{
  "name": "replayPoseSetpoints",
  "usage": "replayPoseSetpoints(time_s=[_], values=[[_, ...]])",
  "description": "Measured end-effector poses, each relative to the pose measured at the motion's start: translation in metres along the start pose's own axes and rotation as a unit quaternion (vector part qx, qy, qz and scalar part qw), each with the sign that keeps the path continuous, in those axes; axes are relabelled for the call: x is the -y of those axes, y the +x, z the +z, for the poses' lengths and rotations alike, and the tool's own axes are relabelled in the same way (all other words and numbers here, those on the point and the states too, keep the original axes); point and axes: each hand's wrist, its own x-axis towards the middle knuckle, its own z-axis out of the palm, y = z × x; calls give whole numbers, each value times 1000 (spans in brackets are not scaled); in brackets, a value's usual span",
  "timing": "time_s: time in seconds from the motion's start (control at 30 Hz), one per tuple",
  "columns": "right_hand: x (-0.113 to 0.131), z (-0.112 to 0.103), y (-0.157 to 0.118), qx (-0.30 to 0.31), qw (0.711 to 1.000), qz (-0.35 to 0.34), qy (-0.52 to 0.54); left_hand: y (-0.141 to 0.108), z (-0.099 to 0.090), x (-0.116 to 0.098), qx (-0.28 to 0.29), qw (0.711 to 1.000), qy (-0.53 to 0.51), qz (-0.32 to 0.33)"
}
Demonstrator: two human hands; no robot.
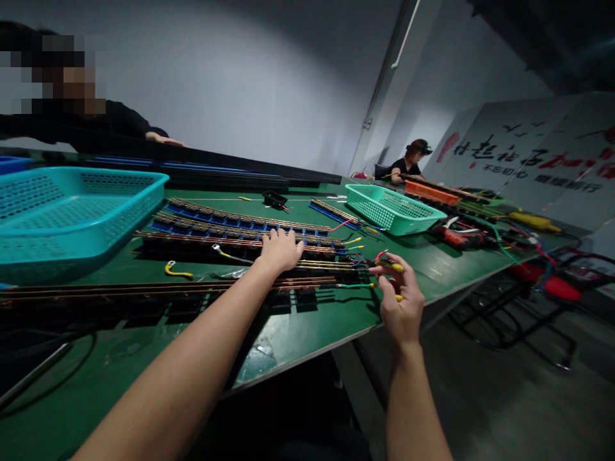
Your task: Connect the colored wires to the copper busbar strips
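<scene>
My left hand (281, 251) lies palm down with its fingers stretched over a row of long black-and-blue strips fitted with copper-coloured rods (211, 240). In my right hand (402, 301), at the strips' right-hand end, is a pair of pliers with yellow handles (396, 267). Their dark jaws point left toward the wire ends, though my fingers partly hide the tool. A green wire (353, 285) and a red lead (381, 255) are close to this hand. Left of my left wrist, a short yellow cable with a ring lug (179, 271) rests on the table.
The green table (307, 339) carries a turquoise basket (158, 182) at left and a mint basket (391, 221) farther back. Another rod strip (168, 294) lies nearest me. Red-handled tools (459, 237) are at right. One person (115, 121) works across the table; another (406, 163) sits beyond.
</scene>
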Motion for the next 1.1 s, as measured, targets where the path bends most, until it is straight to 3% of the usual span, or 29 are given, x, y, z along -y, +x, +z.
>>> replayPoseSetpoints(time_s=[0.13, 0.33, 0.57, 0.8, 0.97, 1.1], values=[[-5, -12, 8, 67, 998, -5, 3, 1, 0, 0, 2, 1000, -3, -2], [-3, -26, 12, 175, 976, -66, -107, 2, 1, 1, 2, 1000, -6, -2], [-1, -24, 8, 219, 944, -172, -174, 1, 1, 0, -1, 1000, -2, 2], [-2, -29, 12, 265, 916, -197, -226, 0, 0, -1, 2, 1000, -2, -5], [3, -27, 10, 260, 932, -164, -194, 0, 0, 0, 1, 1000, 0, -4], [7, -20, 4, 196, 964, -89, -159, 0, 0, 0, -1, 1000, 0, -3]])
